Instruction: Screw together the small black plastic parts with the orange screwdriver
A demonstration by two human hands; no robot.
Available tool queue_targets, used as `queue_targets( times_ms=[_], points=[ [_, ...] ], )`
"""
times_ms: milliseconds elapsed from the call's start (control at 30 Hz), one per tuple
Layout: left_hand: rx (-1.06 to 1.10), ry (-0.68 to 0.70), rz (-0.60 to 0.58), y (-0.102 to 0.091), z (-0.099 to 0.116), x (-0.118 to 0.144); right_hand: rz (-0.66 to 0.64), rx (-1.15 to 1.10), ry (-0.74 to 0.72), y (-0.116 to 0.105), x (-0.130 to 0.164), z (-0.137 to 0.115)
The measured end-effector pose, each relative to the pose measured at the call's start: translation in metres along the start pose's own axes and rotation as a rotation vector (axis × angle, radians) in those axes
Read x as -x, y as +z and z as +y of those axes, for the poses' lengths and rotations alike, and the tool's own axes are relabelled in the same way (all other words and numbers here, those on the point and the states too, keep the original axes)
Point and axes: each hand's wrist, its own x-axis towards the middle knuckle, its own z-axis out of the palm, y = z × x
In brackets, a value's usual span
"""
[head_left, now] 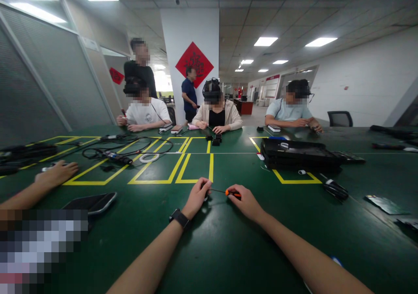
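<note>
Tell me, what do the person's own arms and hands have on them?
Both forearms are bare, with no sleeves and no gloves. The left hand has a black watch with a dark band strapped round its wrist. The right hand shows no ring or band.

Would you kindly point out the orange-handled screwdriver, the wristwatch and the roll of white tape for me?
orange-handled screwdriver (234, 193), head view, on the orange handle at the right hand's fingertips.
wristwatch (179, 218), head view, on the black band around the left wrist.
roll of white tape (149, 157), head view, on the ring's near edge.

Small orange-handled screwdriver lies level, its thin shaft pointing left.
</note>
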Motion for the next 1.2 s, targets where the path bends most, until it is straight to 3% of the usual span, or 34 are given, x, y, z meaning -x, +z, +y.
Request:
queue_targets(
  times_ms=[400, 800, 1200],
  points=[
    [-0.131, 0.050, 0.023, -0.0001, -0.0009, -0.0010, 0.059, 0.038, -0.024, 0.0000, -0.0011, 0.0021],
    [-0.155, 0.095, 0.033, 0.0003, 0.0016, -0.0006, 0.064, 0.127, 0.069, 0.0033, -0.0032, 0.0095],
    [-0.154, 0.094, 0.065, -0.0013, -0.0005, -0.0022, 0.027, 0.009, 0.044, 0.0017, -0.0002, 0.0044]
  ],
)
